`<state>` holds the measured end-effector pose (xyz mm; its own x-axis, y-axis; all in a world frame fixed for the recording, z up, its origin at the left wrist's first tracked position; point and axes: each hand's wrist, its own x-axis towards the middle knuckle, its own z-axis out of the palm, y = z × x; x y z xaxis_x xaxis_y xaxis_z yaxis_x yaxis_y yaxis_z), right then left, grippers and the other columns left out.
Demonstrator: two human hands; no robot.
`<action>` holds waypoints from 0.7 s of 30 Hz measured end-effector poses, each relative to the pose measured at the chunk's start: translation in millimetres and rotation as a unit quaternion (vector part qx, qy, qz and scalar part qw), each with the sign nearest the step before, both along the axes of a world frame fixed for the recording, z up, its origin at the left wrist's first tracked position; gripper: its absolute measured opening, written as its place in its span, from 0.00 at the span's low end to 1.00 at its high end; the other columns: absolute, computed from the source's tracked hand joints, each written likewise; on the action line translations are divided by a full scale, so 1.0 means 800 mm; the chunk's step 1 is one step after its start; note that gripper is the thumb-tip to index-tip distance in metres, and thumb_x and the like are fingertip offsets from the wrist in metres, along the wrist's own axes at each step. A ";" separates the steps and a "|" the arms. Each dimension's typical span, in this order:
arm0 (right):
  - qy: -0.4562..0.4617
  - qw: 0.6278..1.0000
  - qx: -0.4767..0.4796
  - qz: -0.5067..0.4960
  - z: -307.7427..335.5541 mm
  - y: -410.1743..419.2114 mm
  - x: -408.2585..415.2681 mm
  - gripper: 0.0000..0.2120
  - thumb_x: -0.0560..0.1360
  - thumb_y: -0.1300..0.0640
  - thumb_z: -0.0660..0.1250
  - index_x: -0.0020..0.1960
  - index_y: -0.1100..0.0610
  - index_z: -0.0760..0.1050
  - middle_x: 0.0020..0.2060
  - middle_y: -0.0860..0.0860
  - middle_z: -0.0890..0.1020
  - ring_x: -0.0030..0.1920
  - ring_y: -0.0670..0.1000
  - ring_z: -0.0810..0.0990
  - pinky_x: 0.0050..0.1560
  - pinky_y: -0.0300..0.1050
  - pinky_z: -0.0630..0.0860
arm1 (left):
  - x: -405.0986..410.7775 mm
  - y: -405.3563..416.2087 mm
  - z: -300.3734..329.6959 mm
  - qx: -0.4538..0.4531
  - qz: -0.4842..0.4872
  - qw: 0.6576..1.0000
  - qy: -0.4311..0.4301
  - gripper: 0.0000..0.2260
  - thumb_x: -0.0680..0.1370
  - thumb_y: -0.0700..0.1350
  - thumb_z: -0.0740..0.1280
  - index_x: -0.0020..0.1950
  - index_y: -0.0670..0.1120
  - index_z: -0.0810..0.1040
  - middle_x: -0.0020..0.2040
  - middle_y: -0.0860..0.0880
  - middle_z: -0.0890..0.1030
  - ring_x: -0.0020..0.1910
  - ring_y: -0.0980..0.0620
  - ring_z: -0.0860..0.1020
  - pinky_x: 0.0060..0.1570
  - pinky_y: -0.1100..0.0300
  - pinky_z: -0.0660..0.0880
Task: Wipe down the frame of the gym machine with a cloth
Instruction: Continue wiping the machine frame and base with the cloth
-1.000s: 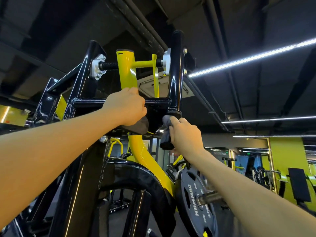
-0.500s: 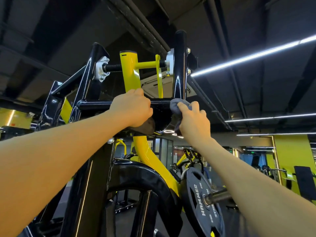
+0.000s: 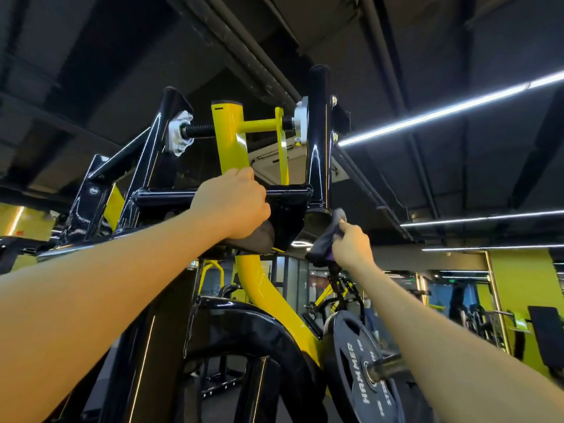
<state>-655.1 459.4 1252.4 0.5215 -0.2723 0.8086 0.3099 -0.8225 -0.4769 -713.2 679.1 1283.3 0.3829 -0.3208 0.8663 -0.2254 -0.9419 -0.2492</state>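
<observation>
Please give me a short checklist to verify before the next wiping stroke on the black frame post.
1. Right hand grips the cloth: ok.
2. Cloth touches the lower end of the black post: ok, only its top edge.
3. Left hand holds the black crossbar for support: ok.
4. Weight plate is below the right arm, apart from the cloth: ok.
5. Post surface already clean: cannot tell.

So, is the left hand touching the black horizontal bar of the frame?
Touching. The head view shows the left hand with fingers curled over the glossy black horizontal bar, no gap visible.
</observation>
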 end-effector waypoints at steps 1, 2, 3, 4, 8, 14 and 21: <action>0.009 1.000 0.012 0.008 -0.002 0.000 0.008 0.17 0.80 0.62 0.57 0.69 0.61 0.68 0.61 0.61 0.74 0.58 0.59 0.75 0.51 0.43 0.69 | -0.001 0.000 0.001 0.002 0.003 1.000 -0.003 0.16 0.82 0.53 0.53 0.57 0.47 0.77 0.58 0.46 0.71 0.59 0.48 0.69 0.55 0.49 0.73; 0.021 1.000 0.016 0.014 -0.003 0.002 0.015 0.16 0.80 0.63 0.58 0.67 0.61 0.70 0.61 0.61 0.75 0.58 0.59 0.75 0.50 0.43 0.68 | -0.003 0.000 0.001 0.003 0.004 1.000 -0.006 0.16 0.82 0.53 0.53 0.57 0.47 0.77 0.58 0.46 0.71 0.58 0.48 0.69 0.55 0.50 0.73; 0.032 0.999 0.020 0.018 -0.002 0.004 0.020 0.16 0.79 0.64 0.58 0.65 0.61 0.72 0.60 0.61 0.76 0.58 0.59 0.75 0.49 0.43 0.68 | -0.003 0.000 0.001 0.001 0.002 1.000 -0.006 0.16 0.82 0.53 0.53 0.57 0.47 0.77 0.58 0.46 0.71 0.58 0.48 0.69 0.55 0.50 0.73; 0.039 0.999 0.032 0.019 -0.001 0.004 0.022 0.16 0.78 0.64 0.58 0.64 0.60 0.73 0.59 0.60 0.77 0.57 0.59 0.76 0.48 0.43 0.69 | -0.004 0.000 0.001 0.002 0.000 1.000 -0.008 0.16 0.82 0.53 0.53 0.57 0.48 0.77 0.58 0.46 0.71 0.58 0.48 0.69 0.55 0.50 0.73; -0.029 0.994 0.104 -0.022 0.000 0.005 0.006 0.16 0.79 0.62 0.60 0.65 0.56 0.71 0.59 0.59 0.76 0.58 0.59 0.75 0.50 0.46 0.69 | -0.003 0.002 -0.001 0.009 -0.001 1.000 -0.014 0.17 0.82 0.54 0.52 0.57 0.48 0.77 0.57 0.46 0.71 0.58 0.49 0.70 0.55 0.50 0.73; -0.265 0.964 -0.025 -0.022 0.038 0.029 -0.023 0.18 0.80 0.55 0.59 0.69 0.54 0.67 0.57 0.49 0.72 0.54 0.47 0.72 0.48 0.40 0.69 | -0.002 0.002 -0.002 0.008 -0.004 1.000 -0.010 0.17 0.82 0.54 0.53 0.58 0.48 0.77 0.58 0.47 0.71 0.59 0.49 0.70 0.55 0.49 0.74; -0.168 0.870 -0.430 -0.173 0.085 0.087 0.012 0.19 0.77 0.55 0.61 0.68 0.55 0.67 0.61 0.54 0.76 0.63 0.56 0.71 0.64 0.52 0.66 | -0.003 0.000 -0.002 0.000 -0.009 1.000 -0.023 0.17 0.82 0.54 0.53 0.60 0.47 0.76 0.59 0.46 0.70 0.60 0.48 0.68 0.54 0.51 0.73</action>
<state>-645.4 528.6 1320.7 0.2227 0.4152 0.8820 -0.0246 -0.9021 0.4309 -715.3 679.3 1281.4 0.3377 -0.3269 0.8827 -0.2299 -0.9380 -0.2594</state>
